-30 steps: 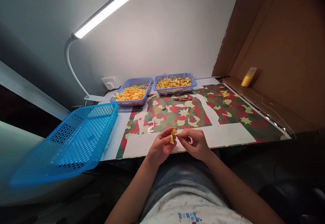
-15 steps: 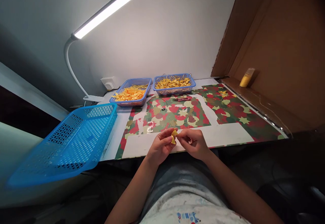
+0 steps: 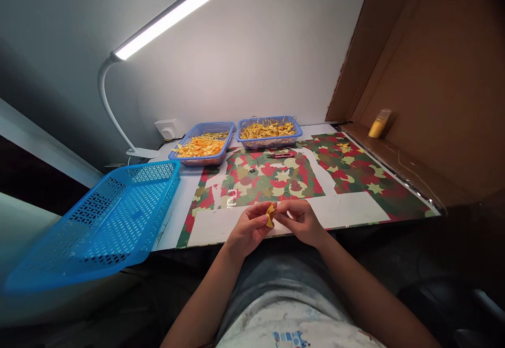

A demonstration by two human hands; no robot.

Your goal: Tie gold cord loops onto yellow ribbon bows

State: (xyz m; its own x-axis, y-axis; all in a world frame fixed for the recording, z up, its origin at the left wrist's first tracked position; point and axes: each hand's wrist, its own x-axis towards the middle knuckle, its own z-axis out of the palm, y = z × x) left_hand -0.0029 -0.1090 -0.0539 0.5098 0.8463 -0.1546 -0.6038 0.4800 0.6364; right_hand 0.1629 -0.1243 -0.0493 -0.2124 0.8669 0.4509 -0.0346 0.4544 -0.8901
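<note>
Here's the tabletop, camouflage print in red, green and cream with white patches, stretching away toward twelve o'clock, straight ahead. Over at ten, the bright blue basket, its near end out past the tabletop's edge. Swinging to eleven, the lamp, lit, its long bar slanting overhead. Also at eleven, lower down, the left violet-blue basket, heaped with orange-yellow pieces; at twelve, its neighbour, the right violet-blue basket, full of shiny gold ones.

Now the hands, close in at twelve over the near edge! The left hand pinches the yellow bow between thumb and fingers; the right hand has its fingertips bunched just beside it, and whether they grip anything, I can't tell.

Out at one o'clock, the bottle, yellow inside, leaning. Back to twelve, the pink-handled snips lie flat. And that yellow bow, between the hands, roughly upright! Smallest of all, just shy of twelve, a dark speck.
</note>
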